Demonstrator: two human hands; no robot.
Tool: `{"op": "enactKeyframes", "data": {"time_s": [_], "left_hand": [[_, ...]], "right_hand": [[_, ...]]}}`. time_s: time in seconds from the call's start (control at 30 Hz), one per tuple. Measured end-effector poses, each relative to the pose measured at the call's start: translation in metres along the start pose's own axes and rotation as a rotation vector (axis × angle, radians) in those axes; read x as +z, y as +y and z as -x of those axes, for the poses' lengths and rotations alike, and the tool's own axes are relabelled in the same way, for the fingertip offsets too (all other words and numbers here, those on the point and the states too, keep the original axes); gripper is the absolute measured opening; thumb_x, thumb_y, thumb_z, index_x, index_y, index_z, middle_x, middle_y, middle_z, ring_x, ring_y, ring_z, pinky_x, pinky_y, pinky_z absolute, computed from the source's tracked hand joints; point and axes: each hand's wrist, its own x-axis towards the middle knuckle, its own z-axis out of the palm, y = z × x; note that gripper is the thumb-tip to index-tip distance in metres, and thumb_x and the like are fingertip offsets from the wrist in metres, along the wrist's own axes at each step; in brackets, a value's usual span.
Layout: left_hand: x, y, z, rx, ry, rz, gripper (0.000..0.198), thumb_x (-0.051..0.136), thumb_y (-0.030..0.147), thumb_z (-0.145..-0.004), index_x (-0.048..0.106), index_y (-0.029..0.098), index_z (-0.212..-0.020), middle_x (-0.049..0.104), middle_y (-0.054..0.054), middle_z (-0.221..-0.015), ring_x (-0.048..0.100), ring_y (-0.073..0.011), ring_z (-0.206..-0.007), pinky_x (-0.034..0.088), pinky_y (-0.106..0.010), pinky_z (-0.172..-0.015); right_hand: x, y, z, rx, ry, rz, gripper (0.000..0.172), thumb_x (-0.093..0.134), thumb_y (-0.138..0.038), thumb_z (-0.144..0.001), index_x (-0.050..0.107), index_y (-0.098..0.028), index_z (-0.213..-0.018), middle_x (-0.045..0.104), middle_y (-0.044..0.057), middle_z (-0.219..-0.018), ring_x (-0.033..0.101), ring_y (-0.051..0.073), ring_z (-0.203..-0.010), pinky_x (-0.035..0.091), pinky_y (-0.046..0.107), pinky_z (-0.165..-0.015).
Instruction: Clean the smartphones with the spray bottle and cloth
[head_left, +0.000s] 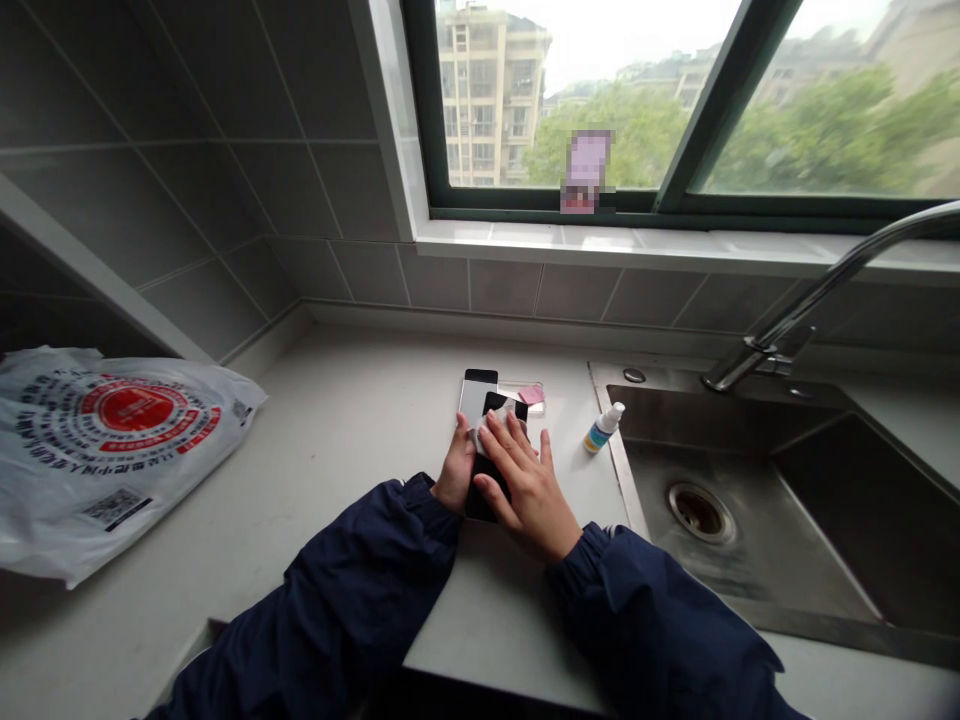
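A black smartphone [484,503] slants above the counter, gripped along its left edge by my left hand [455,470]. Across its dark screen lies my right hand [525,485], fingers stretched and slightly spread, pressing a small pale grey cloth [507,406] against the glass. Part of the cloth is hidden under the fingers. Just beyond the smartphone, a second phone-like slab [478,388] with a black top and a light face rests on the counter. Beside it is a clear flat case [538,408] with a pink piece [531,394] on it.
Right of my hands, a small white spray bottle [602,430] stands by the rim of a steel sink [742,520] with a chrome faucet [780,320]. A printed white plastic bag [187,480] lies at the left of the counter [337,420]. A window [630,110] is behind.
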Motion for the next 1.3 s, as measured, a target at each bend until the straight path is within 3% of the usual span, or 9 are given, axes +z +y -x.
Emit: {"op": "enactKeyframes", "data": {"time_s": [0.2,0.33,0.6,0.77,0.9,1.07,1.17,1.3], "left_hand": [[-0.007,0.011,0.003,-0.101,0.027,-0.013,0.088,0.033,0.078,-0.088,0.062,0.003,-0.124,0.072,-0.021,-0.108,0.067,-0.0328,-0.111,0.042,-0.046,-0.108],[-0.009,0.017,-0.001,-0.071,0.032,-0.017,0.093,0.033,0.082,-0.084,0.06,0.003,-0.125,0.073,-0.021,-0.101,0.069,-0.0341,-0.104,0.045,-0.05,-0.103],[-0.005,0.021,0.003,-0.041,-0.01,-0.104,0.1,0.026,0.083,-0.085,0.057,-0.001,-0.129,0.071,-0.025,-0.108,0.068,-0.0359,-0.108,0.045,-0.048,-0.104],[-0.004,0.015,0.002,-0.112,-0.003,-0.062,0.091,0.031,0.078,-0.089,0.052,0.004,-0.137,0.069,-0.023,-0.116,0.065,-0.0355,-0.115,0.043,-0.05,-0.107],[0.005,0.004,0.004,0.007,0.002,-0.067,0.07,0.035,0.059,-0.098,0.046,0.009,-0.146,0.064,-0.019,-0.13,0.055,-0.0311,-0.13,0.033,-0.044,-0.116],[0.014,-0.005,0.009,0.02,-0.153,-0.145,0.061,0.033,0.051,-0.101,0.045,0.015,-0.148,0.052,-0.012,-0.147,0.033,-0.0268,-0.147,0.02,-0.04,-0.124],[0.01,-0.006,0.009,0.043,-0.147,-0.166,0.059,0.038,0.051,-0.1,0.05,0.014,-0.144,0.053,-0.012,-0.147,0.033,-0.027,-0.147,0.02,-0.038,-0.124],[0.002,-0.001,0.006,0.017,0.008,-0.115,0.067,0.035,0.059,-0.098,0.052,0.01,-0.14,0.064,-0.017,-0.132,0.049,-0.0298,-0.136,0.029,-0.042,-0.119]], "right_hand": [[-0.006,-0.005,0.001,-0.187,-0.024,-0.104,0.045,0.049,-0.033,-0.1,0.049,-0.022,-0.144,0.047,0.009,-0.152,0.028,0.028,-0.15,0.0,0.061,-0.121],[-0.009,-0.008,0.0,-0.253,-0.037,-0.15,0.043,0.052,-0.035,-0.099,0.054,-0.019,-0.139,0.052,0.01,-0.148,0.031,0.027,-0.148,-0.001,0.059,-0.123],[-0.012,-0.009,-0.002,-0.286,-0.001,-0.189,0.029,0.049,-0.029,-0.101,0.066,-0.023,-0.123,0.065,0.005,-0.135,0.046,0.024,-0.14,0.001,0.057,-0.124],[-0.008,-0.005,0.0,-0.115,0.052,-0.085,0.036,0.046,-0.027,-0.102,0.059,-0.024,-0.135,0.057,0.006,-0.144,0.039,0.025,-0.145,0.006,0.059,-0.123],[-0.005,-0.003,0.0,0.023,0.111,0.009,0.048,0.043,-0.028,-0.102,0.042,-0.025,-0.15,0.041,0.008,-0.156,0.027,0.028,-0.15,0.007,0.064,-0.12],[-0.003,0.0,-0.001,0.142,0.152,0.053,0.064,0.041,-0.033,-0.102,0.015,-0.024,-0.16,0.018,0.01,-0.165,0.009,0.031,-0.154,0.012,0.068,-0.118],[-0.002,-0.001,0.0,0.12,0.143,0.045,0.06,0.04,-0.033,-0.103,0.02,-0.023,-0.159,0.02,0.009,-0.164,0.007,0.031,-0.154,0.009,0.067,-0.119],[-0.004,-0.008,0.001,-0.027,0.073,0.003,0.049,0.043,-0.03,-0.102,0.041,-0.022,-0.15,0.037,0.007,-0.158,0.019,0.027,-0.152,-0.001,0.062,-0.121]]}}
